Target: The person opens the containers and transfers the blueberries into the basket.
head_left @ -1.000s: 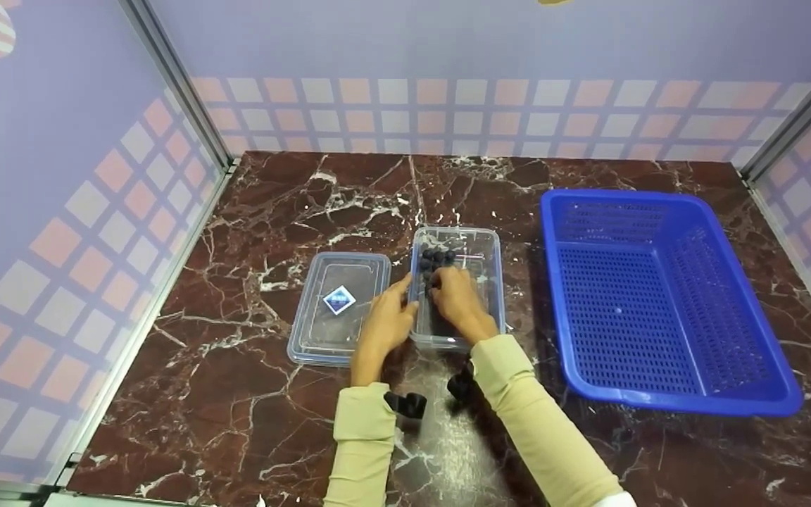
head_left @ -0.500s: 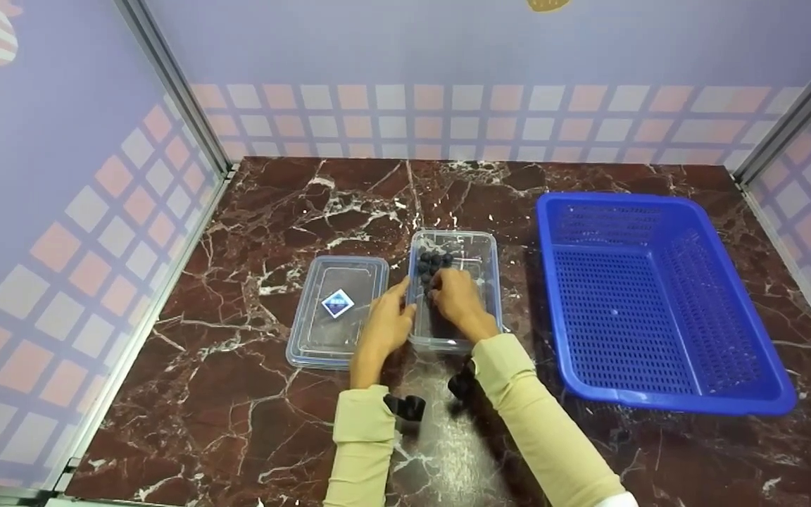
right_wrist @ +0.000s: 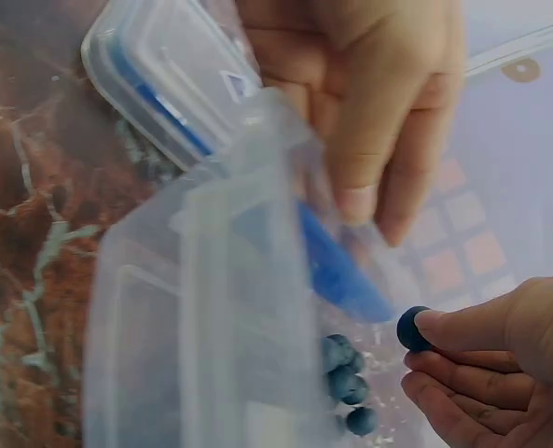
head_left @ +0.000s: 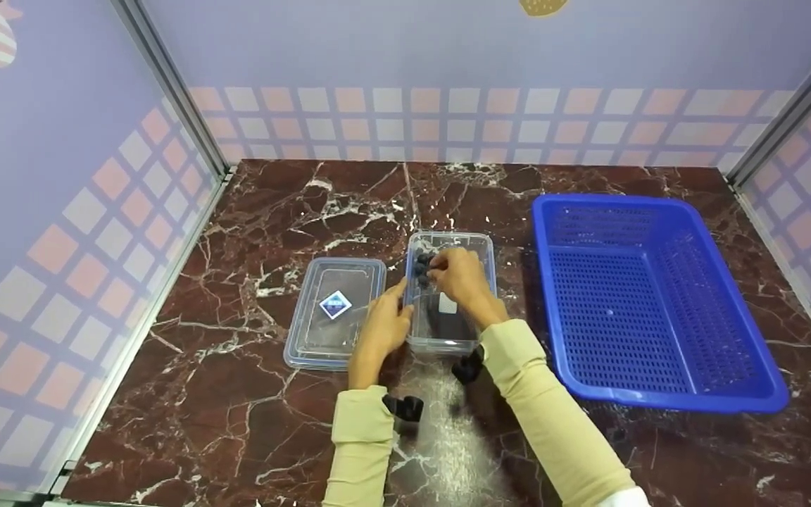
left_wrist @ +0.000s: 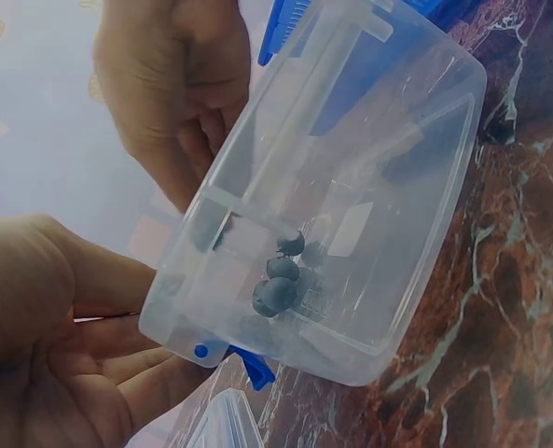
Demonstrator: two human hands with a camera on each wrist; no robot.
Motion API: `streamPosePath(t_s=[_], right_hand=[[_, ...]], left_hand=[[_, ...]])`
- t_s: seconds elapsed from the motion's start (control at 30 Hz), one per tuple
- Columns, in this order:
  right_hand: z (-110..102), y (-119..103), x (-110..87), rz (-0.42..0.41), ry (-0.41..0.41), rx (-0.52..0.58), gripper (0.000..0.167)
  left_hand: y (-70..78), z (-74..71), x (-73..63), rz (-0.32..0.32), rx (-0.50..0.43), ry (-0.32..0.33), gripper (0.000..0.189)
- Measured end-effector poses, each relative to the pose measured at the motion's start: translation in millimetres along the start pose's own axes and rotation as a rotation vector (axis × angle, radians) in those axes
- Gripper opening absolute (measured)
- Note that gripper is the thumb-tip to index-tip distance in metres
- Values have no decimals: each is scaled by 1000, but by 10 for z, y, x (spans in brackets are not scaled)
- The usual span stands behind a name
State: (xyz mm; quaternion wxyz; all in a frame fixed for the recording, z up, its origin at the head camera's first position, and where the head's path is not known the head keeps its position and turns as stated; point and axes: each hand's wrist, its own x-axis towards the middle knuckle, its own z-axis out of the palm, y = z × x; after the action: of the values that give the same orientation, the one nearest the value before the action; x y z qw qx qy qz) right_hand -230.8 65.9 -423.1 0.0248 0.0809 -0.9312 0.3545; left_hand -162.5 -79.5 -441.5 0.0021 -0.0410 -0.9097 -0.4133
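A clear plastic container (head_left: 463, 324) with a pile of blueberries (head_left: 421, 266) stands at the table's middle. My right hand (head_left: 463, 276) is over it, and the right wrist view shows the thumb and fingertips pinching one dark blueberry (right_wrist: 412, 329). Several other blueberries (left_wrist: 278, 289) lie on the container's floor in the left wrist view. My left hand (head_left: 386, 320) rests against the container's left side, its fingers fairly straight beside a blue latch (left_wrist: 253, 366). To the left lies a clear lid-like box (head_left: 335, 338) with blue edging and a blue diamond sticker (head_left: 335, 305).
A large blue plastic basket (head_left: 543, 282) with slotted walls stands to the right. The tabletop (head_left: 222, 394) is dark red marble with white veins. Pale purple panels with pink and white squares (head_left: 462, 42) close in the back and sides.
My right hand has risen and shifted slightly away from me, with a blueberry between its fingertips. A white patch on the container's floor now shows. The left hand stays in place.
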Motion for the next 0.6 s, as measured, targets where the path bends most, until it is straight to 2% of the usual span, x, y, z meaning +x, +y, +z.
streamPosePath(t_s=[0.23,0.5,0.6], right_hand=[[-173,-15,55,0,14,54,17],[-396,22,117,30,35,16,16],[-495,15,141,44,31,36,18]], left_hand=[[-26,11,8,15,8,-4,50],[-4,2,-3,8,1,-10,51],[2,-5,-4,7,1,-8,51]])
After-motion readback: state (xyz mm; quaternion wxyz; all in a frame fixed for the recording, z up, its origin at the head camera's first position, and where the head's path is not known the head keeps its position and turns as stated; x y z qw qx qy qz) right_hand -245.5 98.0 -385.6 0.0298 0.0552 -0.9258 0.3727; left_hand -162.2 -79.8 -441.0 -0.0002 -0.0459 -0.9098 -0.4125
